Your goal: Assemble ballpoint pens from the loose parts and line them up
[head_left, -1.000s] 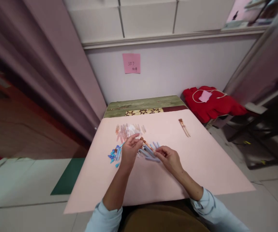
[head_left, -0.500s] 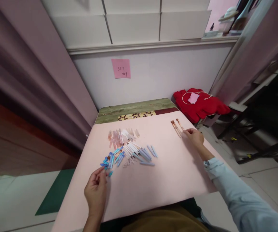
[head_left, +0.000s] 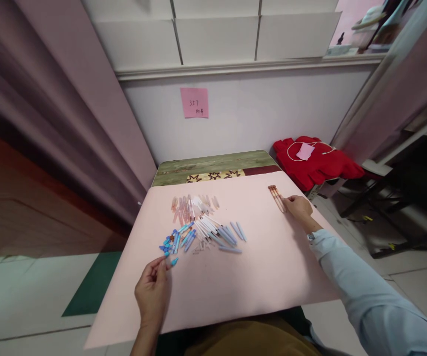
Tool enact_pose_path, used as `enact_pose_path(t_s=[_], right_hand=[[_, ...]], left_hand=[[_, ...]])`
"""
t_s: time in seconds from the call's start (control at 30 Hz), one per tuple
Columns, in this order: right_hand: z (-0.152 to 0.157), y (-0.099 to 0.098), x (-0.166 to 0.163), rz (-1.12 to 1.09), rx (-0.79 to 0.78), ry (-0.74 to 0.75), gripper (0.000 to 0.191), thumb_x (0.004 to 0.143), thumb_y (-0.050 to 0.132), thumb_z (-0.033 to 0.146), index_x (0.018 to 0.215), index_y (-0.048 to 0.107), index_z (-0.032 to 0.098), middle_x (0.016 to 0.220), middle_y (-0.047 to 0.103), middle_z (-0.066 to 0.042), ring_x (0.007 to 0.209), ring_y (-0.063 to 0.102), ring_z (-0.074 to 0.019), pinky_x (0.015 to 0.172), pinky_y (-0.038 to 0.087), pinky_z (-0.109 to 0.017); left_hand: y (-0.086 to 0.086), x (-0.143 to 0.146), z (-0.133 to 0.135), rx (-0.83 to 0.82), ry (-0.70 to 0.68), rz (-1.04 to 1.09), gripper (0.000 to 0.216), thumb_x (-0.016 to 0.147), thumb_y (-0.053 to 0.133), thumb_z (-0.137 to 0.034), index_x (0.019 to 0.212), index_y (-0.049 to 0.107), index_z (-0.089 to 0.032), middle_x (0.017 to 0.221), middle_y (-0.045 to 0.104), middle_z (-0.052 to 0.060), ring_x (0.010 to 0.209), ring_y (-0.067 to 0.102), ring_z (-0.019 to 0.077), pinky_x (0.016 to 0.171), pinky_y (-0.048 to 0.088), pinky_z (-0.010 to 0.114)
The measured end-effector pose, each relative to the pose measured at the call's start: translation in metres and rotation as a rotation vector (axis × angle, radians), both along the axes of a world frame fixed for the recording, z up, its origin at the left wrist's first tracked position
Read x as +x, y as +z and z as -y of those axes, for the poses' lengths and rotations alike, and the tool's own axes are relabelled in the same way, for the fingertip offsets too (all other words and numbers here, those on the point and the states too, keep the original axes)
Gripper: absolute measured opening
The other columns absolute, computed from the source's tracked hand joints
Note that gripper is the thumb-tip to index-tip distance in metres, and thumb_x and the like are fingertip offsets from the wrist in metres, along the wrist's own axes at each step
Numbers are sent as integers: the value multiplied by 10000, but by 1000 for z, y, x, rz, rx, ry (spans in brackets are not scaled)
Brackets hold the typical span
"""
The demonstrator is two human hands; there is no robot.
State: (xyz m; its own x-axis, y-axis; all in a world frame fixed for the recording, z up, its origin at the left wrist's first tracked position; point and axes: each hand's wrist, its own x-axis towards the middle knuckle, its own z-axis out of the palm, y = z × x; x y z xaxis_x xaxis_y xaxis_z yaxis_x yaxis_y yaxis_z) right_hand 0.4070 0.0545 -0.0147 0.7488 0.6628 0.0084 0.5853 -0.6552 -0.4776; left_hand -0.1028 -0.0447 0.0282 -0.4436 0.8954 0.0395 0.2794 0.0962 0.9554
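Note:
My right hand (head_left: 298, 207) pinches the lower end of a slim pen with a brown top, at the right side of the table. It lies side by side with other brown-topped pens (head_left: 275, 197), their tops level. My left hand (head_left: 153, 284) is at the near left, thumb and fingertips closed on a small blue piece (head_left: 174, 261). Just beyond these fingers is a heap of small blue pieces and short blue tubes (head_left: 176, 242). White refills with dark tips (head_left: 206, 226) lie in the middle, beside blue-grey barrels (head_left: 227, 235). Pinkish clear barrels (head_left: 185, 207) are behind them.
A pale pink cover (head_left: 213, 291) lies over the table, whose green wood-patterned end (head_left: 216, 160) shows at the back. Beyond the right corner is a red cloth (head_left: 317, 165) with a white cable. A pink note (head_left: 194, 103) is on the wall.
My right hand has brought its pen against the other brown-topped pens, closing the gap between them. The left hand stays near the blue heap with its blue piece. The view has shifted slightly.

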Motion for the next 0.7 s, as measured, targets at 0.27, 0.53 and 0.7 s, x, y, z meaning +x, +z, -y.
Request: enact_pose_path(t_s=[0.27,0.53,0.7], right_hand=[[10,7,-9,31,5,39,492,788,484,610,867,747,201,789,702,-117,729,614,-242,602,368,-307],[15,3,-29,161,-37,117,611,723,564,668,1076,669,180,1035,656,-156,878,605,-275,729,406,-353],[20,5,-28,176,-47,144,613,745,545,660,1102,654,174,1039,635,-161,899,600,-299,738,419,-382]], left_hand=[[-17,0,1,-6,-47,21,357,725,675,-409,979,675,-159,789,705,36,722,639,163,639,496,236],[-11,8,2,5,-59,33,355,735,665,-416,970,683,-151,791,708,50,718,650,169,639,502,244],[-15,16,5,12,-139,27,318,777,637,-411,965,673,-156,765,693,44,726,643,167,678,497,257]])
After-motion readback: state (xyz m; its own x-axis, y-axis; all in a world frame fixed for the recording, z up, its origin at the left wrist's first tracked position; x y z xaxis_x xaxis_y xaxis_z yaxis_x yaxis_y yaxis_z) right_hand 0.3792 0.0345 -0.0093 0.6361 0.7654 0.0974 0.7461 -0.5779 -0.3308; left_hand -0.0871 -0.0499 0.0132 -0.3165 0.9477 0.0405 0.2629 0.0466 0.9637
